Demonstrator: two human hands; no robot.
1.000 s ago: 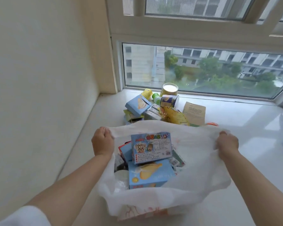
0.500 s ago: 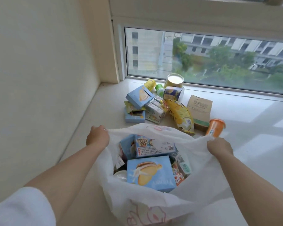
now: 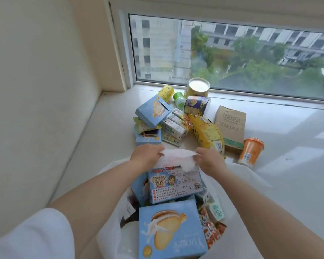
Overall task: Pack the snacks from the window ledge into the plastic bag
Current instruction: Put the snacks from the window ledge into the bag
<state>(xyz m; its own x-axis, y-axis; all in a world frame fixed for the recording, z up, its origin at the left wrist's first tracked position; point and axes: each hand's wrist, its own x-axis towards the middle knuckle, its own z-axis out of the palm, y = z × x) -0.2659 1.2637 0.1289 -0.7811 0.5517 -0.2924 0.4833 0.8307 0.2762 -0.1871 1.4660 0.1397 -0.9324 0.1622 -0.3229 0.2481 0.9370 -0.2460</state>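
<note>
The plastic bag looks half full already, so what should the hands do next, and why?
Probably pull the far rim apart again. Both hands, left and right, pinch the plastic bag rim close together, narrowing its mouth, while the yellow packet and orange cup still wait on the ledge.

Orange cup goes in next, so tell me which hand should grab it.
Right. The orange cup stands just beyond the right hand; the left hand would have to cross over. Probably keep its grip on the bag.
</note>
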